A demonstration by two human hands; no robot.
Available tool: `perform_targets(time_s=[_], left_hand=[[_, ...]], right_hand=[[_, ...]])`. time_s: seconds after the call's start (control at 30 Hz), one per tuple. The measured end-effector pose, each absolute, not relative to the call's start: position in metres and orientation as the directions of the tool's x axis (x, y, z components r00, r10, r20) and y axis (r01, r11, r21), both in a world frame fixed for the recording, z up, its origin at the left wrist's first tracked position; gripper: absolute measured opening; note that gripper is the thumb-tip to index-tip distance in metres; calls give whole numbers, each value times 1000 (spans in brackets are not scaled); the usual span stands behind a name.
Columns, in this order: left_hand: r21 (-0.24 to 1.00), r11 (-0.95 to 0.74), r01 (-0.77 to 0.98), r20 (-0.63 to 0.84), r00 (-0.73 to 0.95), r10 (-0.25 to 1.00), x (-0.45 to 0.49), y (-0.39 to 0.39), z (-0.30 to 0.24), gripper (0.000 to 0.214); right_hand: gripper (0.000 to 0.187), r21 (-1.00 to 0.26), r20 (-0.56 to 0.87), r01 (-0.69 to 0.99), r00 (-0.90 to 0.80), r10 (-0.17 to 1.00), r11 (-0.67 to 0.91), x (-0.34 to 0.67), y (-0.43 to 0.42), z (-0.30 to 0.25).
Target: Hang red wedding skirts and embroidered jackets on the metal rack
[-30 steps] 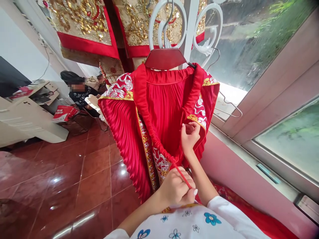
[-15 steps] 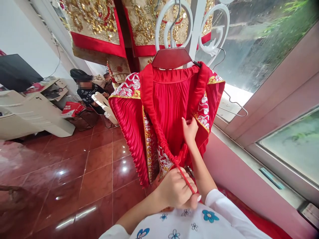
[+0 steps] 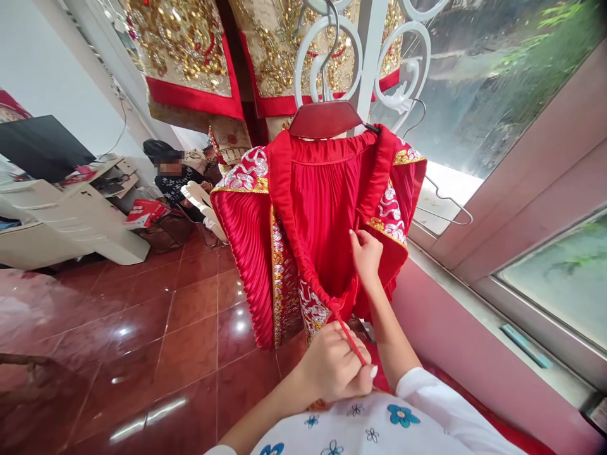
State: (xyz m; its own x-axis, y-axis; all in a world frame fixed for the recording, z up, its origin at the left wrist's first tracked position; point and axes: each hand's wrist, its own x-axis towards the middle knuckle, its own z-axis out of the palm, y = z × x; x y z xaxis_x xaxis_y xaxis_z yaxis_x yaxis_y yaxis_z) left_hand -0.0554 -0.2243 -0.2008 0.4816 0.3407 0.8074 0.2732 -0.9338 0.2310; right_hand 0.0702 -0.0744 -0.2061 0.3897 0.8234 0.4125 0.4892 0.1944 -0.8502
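Currently, the red pleated garment (image 3: 322, 196) hangs directly ahead of both hands, its gathered neckline open towards them. A red cord (image 3: 349, 339) runs from the lower point of the neckline down to the left hand (image 3: 339, 360). The left hand is closed in a fist around this cord, thumb extended along it. The right hand (image 3: 367, 256) is ahead of and to the right of the left hand, at the right-hand front edge of the neckline. Its fingers are curled towards the thumb; whether fabric is pinched between them cannot be told.

Silver and gold embroidered panels lie on either side of the right hand's level. Above both hands, the dark red hanger (image 3: 325, 119) supports the garment's collar. Beyond it, gold-sequined garments (image 3: 184, 50) hang behind a white scrolled metal frame (image 3: 372, 50). To the right of the right hand are a wire hanger (image 3: 469, 218) and a window frame (image 3: 502, 183). Far left of the left hand, across the tiled floor (image 3: 190, 316), a person (image 3: 177, 186) sits near a bench (image 3: 85, 221) carrying a dark monitor (image 3: 45, 148).
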Motion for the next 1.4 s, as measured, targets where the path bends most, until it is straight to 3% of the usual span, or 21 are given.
perform_targets(time_s=[0.07,0.13,0.23,0.3,0.4,0.57,0.63,0.77,0.87,1.0,1.17,1.4], left_hand=[[263,-903,340,794,456,403,-57,-225,-200,25],[344,-824,451,728,425,537,-56,-225,-200,27],[480,-620,621,465,419,780,-48,-226,-202,32],[505,-509,698,251,445,860,-39,-226,-205,34],[498,-455,739,37,506,862,-24,-226,-213,35],[513,-411,753,-144,548,824,-6,-228,-220,41],[538,-395,745,-142,542,828,-6,-229,-218,39],[690,-367,624,-170,633,756,-24,-230,-207,45],[837,-174,518,-241,635,734,-46,-224,-199,58],[913,-83,400,-85,384,919,-58,-205,-204,50],[997,-47,54,27,324,946,-50,-193,-217,36],[992,-114,-46,121,236,964,-61,-190,-211,32]], right_hand=[[41,-767,457,617,330,826,177,74,-100,-201],[45,-750,429,640,275,860,170,79,-127,-198],[43,-840,286,512,134,949,181,90,-160,-195],[38,-919,159,368,25,987,139,99,-173,-193],[32,-965,11,258,-122,993,42,110,-185,-189],[25,-991,-83,123,-294,952,-48,112,-200,-186],[24,-995,-95,49,-314,945,-84,111,-204,-189],[25,-996,-85,66,-316,945,-67,115,-207,-195],[27,-993,-116,62,-301,947,-102,121,-206,-198],[28,-980,-165,-37,-394,904,-194,121,-206,-201],[25,-939,-229,-129,-462,857,-320,111,-208,-203],[23,-979,-147,-67,-423,894,-193,106,-208,-200]])
